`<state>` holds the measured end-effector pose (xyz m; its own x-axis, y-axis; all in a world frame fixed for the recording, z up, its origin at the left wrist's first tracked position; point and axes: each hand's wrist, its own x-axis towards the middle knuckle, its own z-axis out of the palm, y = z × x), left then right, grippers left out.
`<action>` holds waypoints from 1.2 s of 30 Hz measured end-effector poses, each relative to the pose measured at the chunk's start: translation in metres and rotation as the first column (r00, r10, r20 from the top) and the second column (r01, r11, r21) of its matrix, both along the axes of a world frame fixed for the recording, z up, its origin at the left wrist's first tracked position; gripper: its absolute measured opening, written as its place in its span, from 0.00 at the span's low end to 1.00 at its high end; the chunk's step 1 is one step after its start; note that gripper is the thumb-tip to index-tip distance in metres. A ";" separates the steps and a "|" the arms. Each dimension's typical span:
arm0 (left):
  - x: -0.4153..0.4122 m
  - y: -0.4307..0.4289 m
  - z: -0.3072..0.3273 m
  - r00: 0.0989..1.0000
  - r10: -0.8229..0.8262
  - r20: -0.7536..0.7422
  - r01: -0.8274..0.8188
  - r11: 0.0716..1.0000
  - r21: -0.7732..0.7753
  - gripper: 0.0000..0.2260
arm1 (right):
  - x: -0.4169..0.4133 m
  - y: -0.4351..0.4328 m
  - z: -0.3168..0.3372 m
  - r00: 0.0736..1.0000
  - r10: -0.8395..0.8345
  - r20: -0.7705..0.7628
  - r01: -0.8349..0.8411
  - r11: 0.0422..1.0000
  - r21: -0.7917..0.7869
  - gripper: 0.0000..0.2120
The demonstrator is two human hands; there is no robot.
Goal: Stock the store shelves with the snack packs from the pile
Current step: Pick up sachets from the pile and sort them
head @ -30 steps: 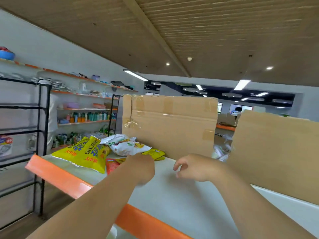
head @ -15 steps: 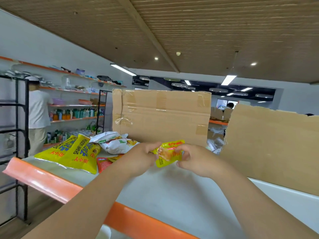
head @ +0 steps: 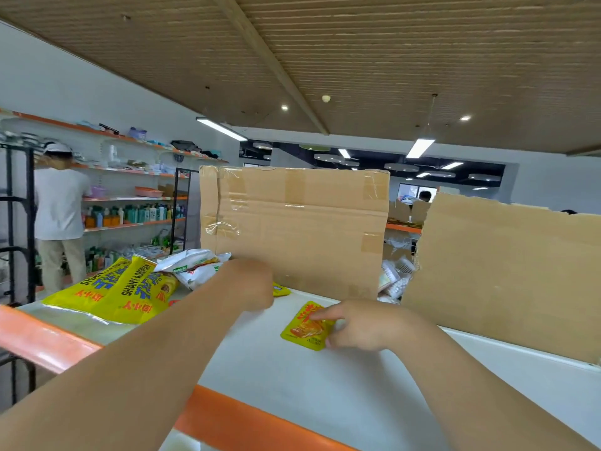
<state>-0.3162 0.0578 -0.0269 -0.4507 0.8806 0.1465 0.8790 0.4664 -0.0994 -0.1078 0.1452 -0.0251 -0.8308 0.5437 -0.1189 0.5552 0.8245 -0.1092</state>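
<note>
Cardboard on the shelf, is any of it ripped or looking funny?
Yes. The cardboard sheet on the right has a ragged, torn left edge and a jagged top. The cardboard box in the middle wears crinkled tape that is peeling at its left side. The snack bags lie in a jumble.

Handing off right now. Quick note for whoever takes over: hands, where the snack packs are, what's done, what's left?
Left hand: at the pile, fingers hidden, grip unclear. A second small pack shows beside it.
Right hand: index finger on the small yellow pack, which lies flat on the white shelf.
Pile: big yellow bags and a white bag, at the shelf's left.
Done: one small pack laid out.
Left: the rest of the pile.
</note>
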 end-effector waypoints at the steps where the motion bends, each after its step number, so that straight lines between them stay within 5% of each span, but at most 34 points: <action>1: 0.000 0.003 -0.002 1.000 0.011 -0.011 -0.011 1.000 -0.018 0.07 | 0.000 0.002 0.001 1.000 -0.012 -0.007 0.012 1.000 -0.008 0.25; 6: -0.005 0.014 -0.013 0.997 0.057 -0.053 -0.059 0.998 -0.024 0.04 | 0.004 0.016 0.003 0.994 -0.074 -0.085 0.074 0.997 -0.003 0.09; 13: 0.000 0.021 -0.012 0.996 0.065 -0.064 -0.067 0.997 -0.031 0.09 | 0.006 0.018 0.002 0.983 -0.175 -0.057 0.179 0.981 0.075 0.18; 16: 0.000 0.018 -0.011 0.997 -0.074 -0.039 0.080 0.972 0.222 0.10 | 0.006 0.018 0.001 0.979 -0.199 -0.044 0.202 0.973 0.113 0.13; 20: -0.001 0.016 -0.006 0.908 -0.247 0.337 0.026 0.839 0.544 0.14 | 0.010 0.020 0.003 0.977 -0.208 -0.054 0.213 0.972 0.097 0.11; 27: 0.000 0.010 -0.018 0.932 -0.134 0.336 0.086 0.984 0.154 0.10 | 0.008 0.021 0.000 0.977 -0.212 0.002 0.211 0.975 0.067 0.30; 32: 0.011 0.014 -0.022 0.915 -0.213 0.342 0.194 0.977 0.088 0.25 | 0.001 0.024 -0.006 0.979 -0.199 -0.032 0.201 0.977 0.067 0.29; 36: 0.010 0.014 -0.024 0.918 -0.228 0.325 0.194 0.972 0.136 0.21 | -0.001 0.028 -0.010 0.977 -0.201 -0.066 0.205 0.976 0.075 0.25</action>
<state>-0.3060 0.0722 -0.0506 -0.2938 0.9495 0.1106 0.9316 0.2585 0.2556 -0.1089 0.1732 -0.0352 -0.7063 0.7076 -0.0229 0.7066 0.7026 -0.0834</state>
